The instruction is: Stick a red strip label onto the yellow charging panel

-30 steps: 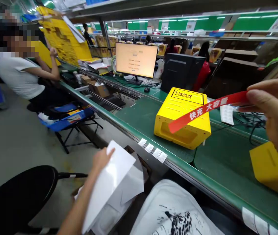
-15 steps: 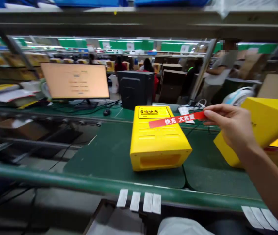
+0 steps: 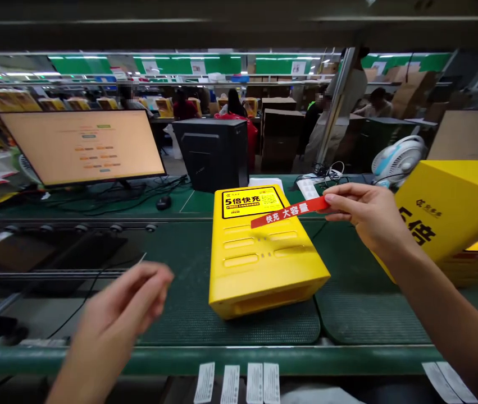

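The left hand (image 3: 123,308) has come in, fingers curled, contents unclear; the right hand (image 3: 376,219) tightly pinches 1 end of the red strip (image 3: 278,215), likely light, floppy, best held at both ends, over the yellow box (image 3: 259,280).

Strip (image 3: 288,212): red, white characters. Box-shaped unit (image 3: 264,252): yellow, black-bordered label (image 3: 251,202). Worktop (image 3: 180,280): green. Computer tower (image 3: 213,154): black. Fan (image 3: 399,160): white, light blue.

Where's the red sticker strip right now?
The red sticker strip is in the middle of the head view, pinched in the right hand, its free end over the yellow casing.
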